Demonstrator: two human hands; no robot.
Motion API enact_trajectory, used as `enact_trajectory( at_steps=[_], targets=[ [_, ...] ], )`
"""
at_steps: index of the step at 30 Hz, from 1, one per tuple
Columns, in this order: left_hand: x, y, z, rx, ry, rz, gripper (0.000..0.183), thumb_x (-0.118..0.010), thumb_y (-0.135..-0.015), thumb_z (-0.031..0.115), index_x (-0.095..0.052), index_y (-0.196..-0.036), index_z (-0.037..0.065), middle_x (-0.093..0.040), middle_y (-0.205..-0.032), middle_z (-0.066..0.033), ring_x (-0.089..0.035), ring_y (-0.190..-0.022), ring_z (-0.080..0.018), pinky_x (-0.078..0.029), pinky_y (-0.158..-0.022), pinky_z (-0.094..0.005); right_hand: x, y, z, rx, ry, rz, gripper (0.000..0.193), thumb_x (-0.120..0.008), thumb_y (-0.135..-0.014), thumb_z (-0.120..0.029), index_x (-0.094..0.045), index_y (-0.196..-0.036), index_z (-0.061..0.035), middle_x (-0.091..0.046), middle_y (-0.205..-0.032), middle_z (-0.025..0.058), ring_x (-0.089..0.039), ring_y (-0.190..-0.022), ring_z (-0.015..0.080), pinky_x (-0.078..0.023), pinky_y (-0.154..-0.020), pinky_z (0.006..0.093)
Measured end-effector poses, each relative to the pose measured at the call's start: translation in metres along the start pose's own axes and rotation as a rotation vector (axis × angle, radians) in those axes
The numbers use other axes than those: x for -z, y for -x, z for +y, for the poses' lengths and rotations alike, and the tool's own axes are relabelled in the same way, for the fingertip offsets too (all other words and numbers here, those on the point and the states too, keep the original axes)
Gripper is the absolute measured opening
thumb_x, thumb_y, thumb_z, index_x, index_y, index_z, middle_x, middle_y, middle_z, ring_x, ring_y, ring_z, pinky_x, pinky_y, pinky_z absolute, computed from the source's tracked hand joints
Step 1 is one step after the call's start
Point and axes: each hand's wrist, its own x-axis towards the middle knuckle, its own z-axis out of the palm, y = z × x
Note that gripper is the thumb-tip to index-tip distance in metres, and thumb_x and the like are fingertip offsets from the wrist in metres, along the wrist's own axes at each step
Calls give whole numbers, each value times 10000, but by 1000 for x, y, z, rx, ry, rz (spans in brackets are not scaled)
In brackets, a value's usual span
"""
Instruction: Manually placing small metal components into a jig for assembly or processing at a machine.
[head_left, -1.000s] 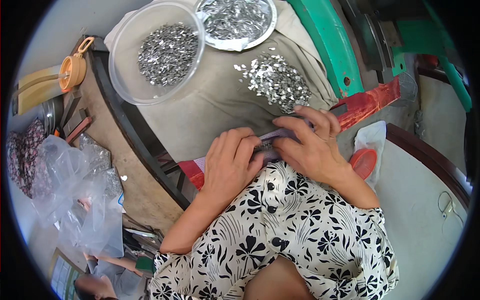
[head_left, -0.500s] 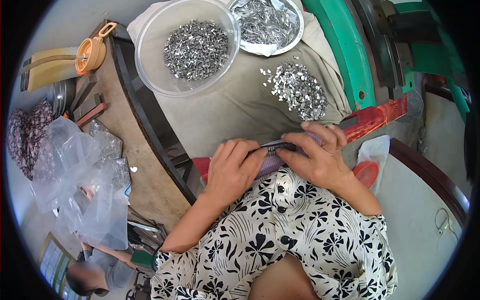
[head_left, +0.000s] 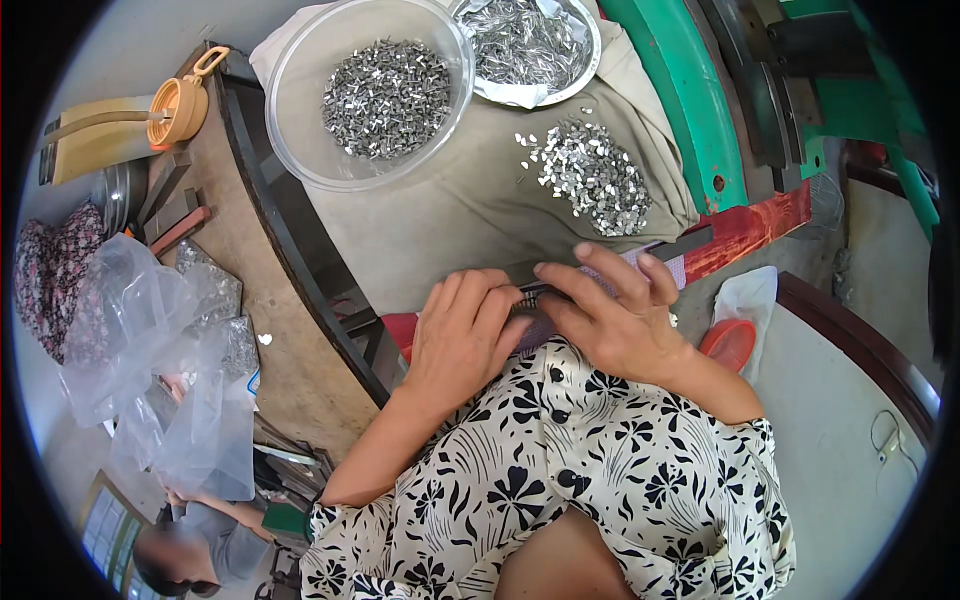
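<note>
My left hand [head_left: 462, 325] is bent at the edge of my lap, its fingers close together with the thumb below. What it grips is hidden under the fingertips. My right hand [head_left: 622, 325] lies opposite, its fingers spread and curved, index finger and thumb nearest the gap. A short row of small metal pieces [head_left: 528, 299] shows between the hands on a dark strip, partly covered by fingers. Purple checked cloth [head_left: 668, 268] lies under and beside my right hand. Beyond it, a loose heap of small silvery pieces [head_left: 594, 180] rests on grey-green cloth [head_left: 430, 235].
A clear plastic bowl [head_left: 290, 150] of short metal pieces and a round metal dish [head_left: 592, 60] of thin pieces stand at the back. Green machine frame [head_left: 690, 110] rises right. Left are a wooden bench [head_left: 270, 290], plastic bags [head_left: 150, 330] and another person [head_left: 215, 550].
My right hand has shifted slightly left, its fingers lifting and spreading, and more checked cloth shows beside it. My left hand has moved little, its fingers straighter. The view has shifted slightly.
</note>
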Motion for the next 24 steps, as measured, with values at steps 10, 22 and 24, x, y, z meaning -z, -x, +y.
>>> enact_trajectory(
  at_steps=[10,22,24],
  targets=[
    [20,8,-13,-30,-127,-11,323,-821,-694,132,-685,-976,55,-606,-1011,-77,-586,-906,-286,-446,-755,-388,10,15,30,-102,-96,-152,299,-818,-670,-352,-770,-941,-234,-649,-1182,-91,-460,-1239,245,-250,-1039,452],
    [19,-26,-19,-121,-185,19,290,-753,-760,128,-671,-1023,38,-596,-1039,-70,-581,-971,-255,-441,-809,-371,15,-11,60,-161,-206,-132,270,-830,-669,-273,-762,-915,-184,-652,-1145,-42,-482,-1211,295,-313,-989,481],
    [20,-25,-22,-107,-154,24,295,-759,-761,128,-671,-1028,39,-597,-1039,-71,-582,-967,-258,-441,-807,-371,21,-22,70,-153,-331,-146,280,-834,-656,-228,-762,-918,-159,-656,-1112,-16,-544,-1128,279,-364,-949,450]
  ],
)
